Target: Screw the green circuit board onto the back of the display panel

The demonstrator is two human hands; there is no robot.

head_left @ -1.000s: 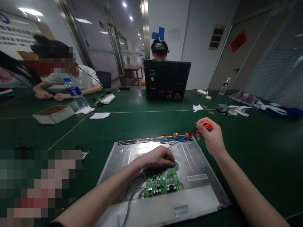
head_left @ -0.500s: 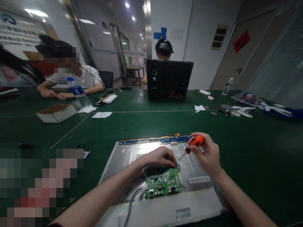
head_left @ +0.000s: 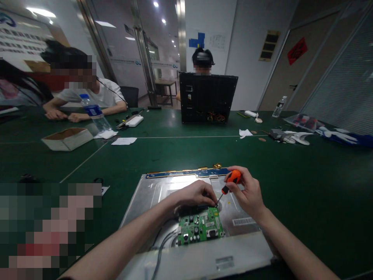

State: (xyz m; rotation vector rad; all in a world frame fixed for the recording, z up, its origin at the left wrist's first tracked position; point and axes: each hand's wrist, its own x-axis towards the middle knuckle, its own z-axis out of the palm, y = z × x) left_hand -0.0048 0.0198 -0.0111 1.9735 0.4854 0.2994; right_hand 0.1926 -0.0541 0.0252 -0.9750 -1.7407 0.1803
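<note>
A green circuit board (head_left: 200, 224) lies on the silver metal back of a display panel (head_left: 244, 249). My left hand (head_left: 201, 193) rests at the board's far edge, fingertips pinched together by its far right corner. Whatever sits between those fingertips is too small to make out. In my right hand (head_left: 249, 192) is an orange and black screwdriver (head_left: 234, 177), tilted down to the left. Its tip meets the corner of the board beside my left fingertips. Grey cables (head_left: 164, 249) run from the board's left side toward me.
Across the green table (head_left: 163, 151), a co-worker sits behind a black monitor housing (head_left: 208, 99). Two more people are at the left. An open carton (head_left: 68, 140) and a water bottle (head_left: 96, 114) stand left; gloves (head_left: 297, 137) lie right. A blue strip board (head_left: 186, 173) edges the panel.
My right hand has moved left and slightly down with the screwdriver, bringing its tip to the board's corner. My left hand stays in place.
</note>
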